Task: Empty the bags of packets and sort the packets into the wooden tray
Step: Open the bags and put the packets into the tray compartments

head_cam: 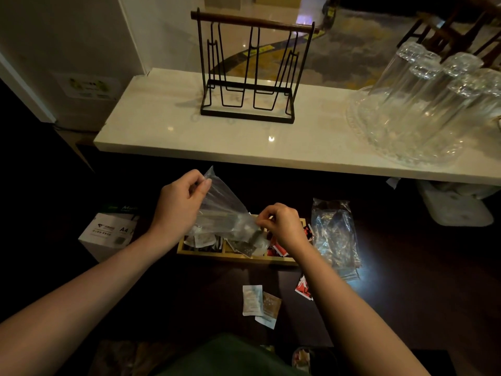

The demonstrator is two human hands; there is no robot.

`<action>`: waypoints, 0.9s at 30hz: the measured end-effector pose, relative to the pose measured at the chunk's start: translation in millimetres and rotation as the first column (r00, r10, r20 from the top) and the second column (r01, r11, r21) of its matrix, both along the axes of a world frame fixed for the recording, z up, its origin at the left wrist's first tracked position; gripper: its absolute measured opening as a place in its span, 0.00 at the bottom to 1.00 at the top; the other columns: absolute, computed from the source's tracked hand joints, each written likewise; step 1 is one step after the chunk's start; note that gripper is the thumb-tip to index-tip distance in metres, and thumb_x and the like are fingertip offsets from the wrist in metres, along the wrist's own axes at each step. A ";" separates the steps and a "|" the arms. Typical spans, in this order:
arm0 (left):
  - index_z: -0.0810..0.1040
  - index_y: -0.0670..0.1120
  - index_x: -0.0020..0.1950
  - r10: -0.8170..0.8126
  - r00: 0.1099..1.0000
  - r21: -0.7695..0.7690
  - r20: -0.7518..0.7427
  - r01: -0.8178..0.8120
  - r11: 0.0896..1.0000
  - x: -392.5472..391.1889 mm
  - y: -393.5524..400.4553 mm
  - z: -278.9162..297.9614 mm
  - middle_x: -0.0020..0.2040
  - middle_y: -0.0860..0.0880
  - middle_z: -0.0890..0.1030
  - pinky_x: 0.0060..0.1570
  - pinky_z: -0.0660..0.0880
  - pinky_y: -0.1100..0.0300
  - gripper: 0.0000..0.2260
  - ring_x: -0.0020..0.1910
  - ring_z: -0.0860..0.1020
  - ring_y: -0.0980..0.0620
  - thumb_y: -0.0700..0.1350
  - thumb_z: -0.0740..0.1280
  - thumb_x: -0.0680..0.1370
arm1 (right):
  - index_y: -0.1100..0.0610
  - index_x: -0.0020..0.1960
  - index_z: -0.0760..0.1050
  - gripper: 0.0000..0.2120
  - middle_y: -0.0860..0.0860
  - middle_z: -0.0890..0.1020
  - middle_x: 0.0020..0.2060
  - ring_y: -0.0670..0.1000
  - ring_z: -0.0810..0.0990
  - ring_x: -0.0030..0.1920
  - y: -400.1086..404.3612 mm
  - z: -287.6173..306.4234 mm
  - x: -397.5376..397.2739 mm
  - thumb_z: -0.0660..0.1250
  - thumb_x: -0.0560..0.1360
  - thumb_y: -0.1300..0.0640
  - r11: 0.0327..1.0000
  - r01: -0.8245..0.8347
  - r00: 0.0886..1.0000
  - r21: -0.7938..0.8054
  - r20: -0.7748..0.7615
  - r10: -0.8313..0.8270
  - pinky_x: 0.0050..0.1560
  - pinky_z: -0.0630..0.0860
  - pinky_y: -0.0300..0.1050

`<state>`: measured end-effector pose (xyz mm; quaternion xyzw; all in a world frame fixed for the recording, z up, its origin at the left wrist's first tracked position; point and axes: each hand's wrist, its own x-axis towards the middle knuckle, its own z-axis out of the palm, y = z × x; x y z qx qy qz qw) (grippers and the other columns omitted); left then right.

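1. Fingers of the left hand (pixel 177 202) pinch the clear plastic bag (pixel 225 213) at its upper corner, above the wooden tray (pixel 235 255).
2. Right hand (pixel 280 226) pinches the bag's lower end over the tray, where packets (pixel 245 246) spill.

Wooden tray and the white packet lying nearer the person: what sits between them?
Head view: nothing, only bare dark surface between the wooden tray and the white packet.

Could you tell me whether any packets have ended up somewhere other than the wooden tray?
Yes. A white packet and a brown packet lie on the dark surface in front of the wooden tray, and a red packet lies loose to their right.
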<state>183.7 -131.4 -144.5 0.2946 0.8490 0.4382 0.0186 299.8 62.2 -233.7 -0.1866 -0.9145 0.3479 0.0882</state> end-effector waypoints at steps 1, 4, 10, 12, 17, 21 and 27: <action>0.72 0.41 0.38 -0.004 1.000 0.003 -0.005 0.004 1.000 1.2 0.9 1.3 0.28 0.49 0.69 0.27 0.62 0.65 0.13 0.28 0.68 0.56 0.46 0.61 0.80 | 0.56 0.42 0.81 0.01 0.48 0.78 0.43 0.44 0.76 0.41 -0.2 -0.1 2.0 0.72 0.72 0.59 1.000 0.000 1.000 0.002 -0.006 0.000 0.43 0.74 0.36; 0.73 0.42 0.38 -0.015 1.000 0.014 -0.011 0.016 1.000 1.3 3.9 4.2 0.29 0.47 0.71 0.27 0.63 0.66 0.12 0.29 0.68 0.55 0.46 0.62 0.79 | 0.56 0.42 0.81 0.01 0.46 0.78 0.42 0.41 0.75 0.38 1.1 0.4 4.4 0.71 0.72 0.59 1.000 0.012 1.000 0.007 -0.022 -0.011 0.41 0.70 0.30; 0.72 0.42 0.38 -0.032 0.999 0.032 -0.012 0.033 0.999 3.1 3.4 3.4 0.29 0.44 0.71 0.28 0.62 0.65 0.12 0.29 0.68 0.54 0.46 0.62 0.79 | 0.54 0.42 0.80 0.01 0.47 0.78 0.43 0.40 0.73 0.38 2.0 3.7 10.4 0.70 0.73 0.58 0.998 0.042 0.999 0.057 -0.024 -0.040 0.39 0.68 0.27; 0.73 0.42 0.38 -0.030 1.000 0.036 -0.001 0.030 0.999 0.8 3.2 3.5 0.31 0.42 0.72 0.28 0.63 0.66 0.12 0.29 0.68 0.54 0.46 0.62 0.79 | 0.54 0.43 0.79 0.02 0.47 0.79 0.43 0.43 0.75 0.41 1.3 7.7 12.9 0.69 0.74 0.57 0.997 0.044 0.999 0.058 -0.028 -0.042 0.42 0.74 0.35; 0.73 0.42 0.40 -0.012 1.000 0.063 -0.007 0.013 0.998 -3.2 4.3 6.1 0.31 0.45 0.72 0.28 0.64 0.68 0.11 0.30 0.69 0.55 0.45 0.60 0.80 | 0.48 0.43 0.74 0.04 0.46 0.79 0.44 0.44 0.76 0.46 -2.1 18.6 16.4 0.68 0.75 0.52 1.000 -0.011 0.998 0.015 -0.061 0.012 0.44 0.74 0.39; 0.75 0.44 0.43 -0.011 1.000 0.007 0.010 0.011 1.000 -9.9 6.9 -4.7 0.31 0.49 0.73 0.31 0.67 0.63 0.09 0.30 0.72 0.55 0.45 0.59 0.80 | 0.50 0.43 0.74 0.04 0.45 0.78 0.39 0.46 0.76 0.42 6.7 19.4 24.4 0.69 0.74 0.56 0.992 0.113 0.987 0.051 -0.120 -0.106 0.41 0.72 0.41; 0.75 0.46 0.56 -0.022 0.996 -0.327 0.088 0.050 0.944 -17.3 9.4 -46.1 0.53 0.47 0.76 0.47 0.76 0.52 0.10 0.49 0.77 0.49 0.48 0.60 0.80 | 0.57 0.42 0.75 0.07 0.48 0.76 0.38 0.53 0.76 0.41 43.4 14.1 72.9 0.68 0.70 0.67 0.875 0.475 0.864 0.094 -0.241 -0.442 0.40 0.63 0.38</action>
